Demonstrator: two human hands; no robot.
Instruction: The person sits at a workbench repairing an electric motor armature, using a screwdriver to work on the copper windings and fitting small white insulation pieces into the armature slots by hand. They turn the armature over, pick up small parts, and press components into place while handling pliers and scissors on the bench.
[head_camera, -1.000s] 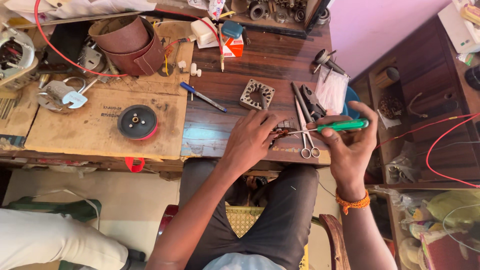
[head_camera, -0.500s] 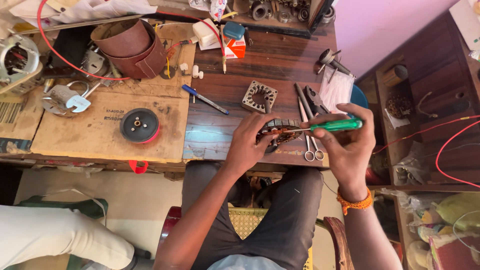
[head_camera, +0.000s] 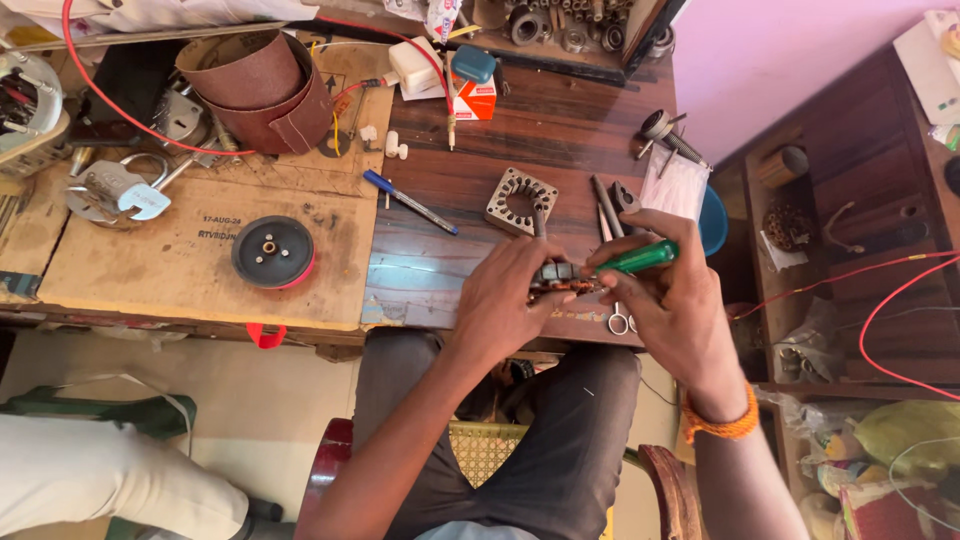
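My left hand (head_camera: 505, 300) comes up from my lap with the forearm running diagonally across my dark trousers, wrist bent slightly, and its fingers are curled around a small motor part with copper windings (head_camera: 562, 281), gripping it at the near edge of the dark wooden table (head_camera: 560, 130). My right hand (head_camera: 680, 305) comes in from the other side, wrist cocked and wearing an orange thread band (head_camera: 718, 425), and it is clenched around a green-handled screwdriver (head_camera: 640, 258); the handle lies almost level, pointing out to my right, and the tip end runs toward the part in my left hand. The two hands meet over the table edge, knuckles nearly touching, with the wound part between them; how the tool's tip sits against it I cannot tell, since my fingers cover that. Just under my right hand a pair of scissors (head_camera: 620, 318) lies on the table, only its loops showing. Beyond my hands sits a square metal stator core (head_camera: 520, 200) with a round toothed opening, and left of it a blue pen (head_camera: 410, 201). Further left, on a sheet of cardboard (head_camera: 130, 265), lies a black round pulley wheel (head_camera: 272, 251).
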